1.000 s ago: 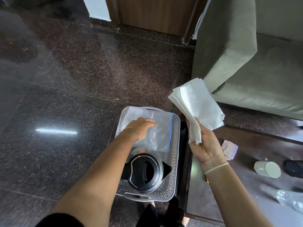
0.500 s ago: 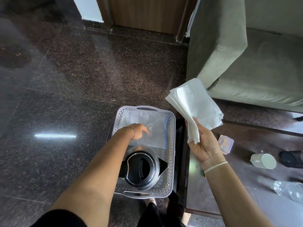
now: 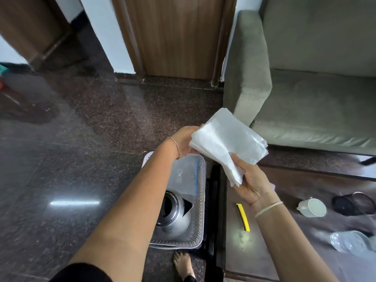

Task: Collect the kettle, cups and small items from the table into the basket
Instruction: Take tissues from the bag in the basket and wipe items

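One tissue stack (image 3: 227, 139), gripped by right hand (image 3: 254, 184), hides left hand (image 3: 182, 142) fingers.

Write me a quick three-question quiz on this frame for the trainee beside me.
1. True or false: the kettle sits inside the basket.
2. What does the right hand grip? A) a spoon B) the stack of white sheets C) a bottle
3. Fill in: the white cup rests on the ____.

Key: 1 true; 2 B; 3 table.
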Motion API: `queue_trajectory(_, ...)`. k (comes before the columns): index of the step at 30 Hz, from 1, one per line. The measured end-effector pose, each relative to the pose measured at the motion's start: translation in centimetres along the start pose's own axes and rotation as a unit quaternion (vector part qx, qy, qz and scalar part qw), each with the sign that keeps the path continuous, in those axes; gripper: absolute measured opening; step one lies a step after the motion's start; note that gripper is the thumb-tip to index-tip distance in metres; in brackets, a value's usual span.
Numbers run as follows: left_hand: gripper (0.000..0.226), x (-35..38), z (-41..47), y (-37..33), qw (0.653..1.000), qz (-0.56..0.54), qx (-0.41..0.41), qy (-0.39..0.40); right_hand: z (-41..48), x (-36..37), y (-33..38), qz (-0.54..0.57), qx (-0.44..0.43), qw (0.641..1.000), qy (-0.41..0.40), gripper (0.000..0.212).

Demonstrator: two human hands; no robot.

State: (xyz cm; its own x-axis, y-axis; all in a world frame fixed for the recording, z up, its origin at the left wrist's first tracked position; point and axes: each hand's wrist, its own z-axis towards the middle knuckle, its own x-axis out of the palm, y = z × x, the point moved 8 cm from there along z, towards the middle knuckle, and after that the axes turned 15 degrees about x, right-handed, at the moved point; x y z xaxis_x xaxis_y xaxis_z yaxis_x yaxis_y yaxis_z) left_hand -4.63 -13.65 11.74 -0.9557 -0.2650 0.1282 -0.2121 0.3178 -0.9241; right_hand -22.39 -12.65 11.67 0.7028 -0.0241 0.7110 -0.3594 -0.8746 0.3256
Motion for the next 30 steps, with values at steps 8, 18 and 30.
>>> queue_trajectory(8, 0.066, 13.7, -5.3, -2.8, 0.993, -0.069, -0.008, 0.094, -10.1, -5.8, 6.5, -0.137, -0.019, 0.989, -0.052, 0.047)
queue_trajectory(18, 0.047, 32.1, -12.9, 0.1, 0.993, -0.028, 0.021, 0.115, -25.3, -17.1, 14.9, -0.229, -0.101, 0.955, -0.157, 0.037)
queue_trajectory(30, 0.007, 45.3, -14.2, 2.9, 0.995, -0.003, 0.088, 0.050, -34.2, -28.3, 20.8, -0.312, -0.199, 0.904, -0.214, 0.020)
